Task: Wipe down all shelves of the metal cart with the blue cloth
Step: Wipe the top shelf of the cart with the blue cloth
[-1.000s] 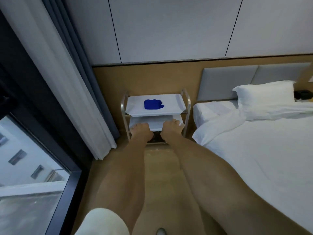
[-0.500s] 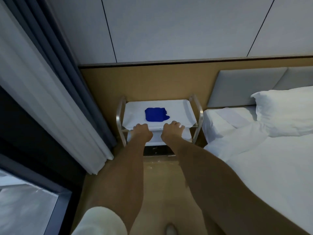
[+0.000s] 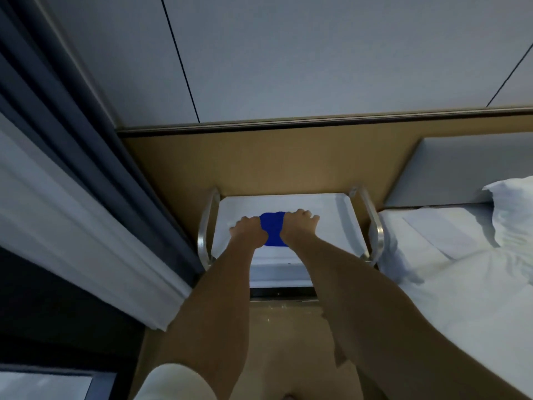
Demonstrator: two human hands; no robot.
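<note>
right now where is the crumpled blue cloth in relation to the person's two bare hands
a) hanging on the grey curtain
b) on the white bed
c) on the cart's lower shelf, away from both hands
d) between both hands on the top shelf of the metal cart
d: the crumpled blue cloth lies on the top shelf of the metal cart, between the left hand and the right hand.

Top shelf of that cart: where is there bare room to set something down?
Bare white strips lie between the left hand and the left rail, and between the right hand and the right rail. The middle is crowded: both hands flank the cloth.
</note>
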